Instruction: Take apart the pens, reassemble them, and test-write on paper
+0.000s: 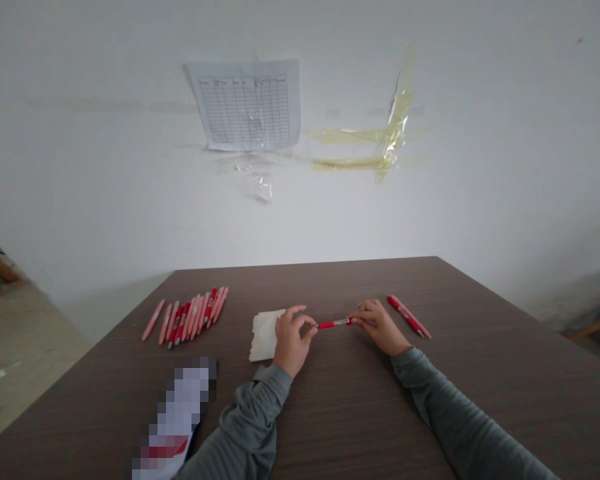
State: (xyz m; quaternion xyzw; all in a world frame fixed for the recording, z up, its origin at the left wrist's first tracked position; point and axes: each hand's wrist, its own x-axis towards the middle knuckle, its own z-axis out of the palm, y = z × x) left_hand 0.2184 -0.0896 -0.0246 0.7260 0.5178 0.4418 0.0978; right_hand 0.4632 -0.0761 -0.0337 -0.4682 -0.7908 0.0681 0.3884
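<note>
Between my hands a red pen (326, 325) with a clear section is held level just above the table. My left hand (294, 339) pinches its left end between thumb and forefinger. The other end is pinched in the fingers of my right hand (377, 325). Under and beside my left hand lies a piece of off-white paper (264, 337) with ragged edges, partly covered by the hand. To the right of my right hand, a red pen (403, 313) and a pink pen (414, 317) lie side by side.
Several pink and red pens (195, 313) lie in a row on the left of the dark brown table (330, 427). A pixelated white and red item (175, 413) is at the front left. Behind the table, a printed sheet (250, 107) and yellowish tape (350, 163) are on the wall.
</note>
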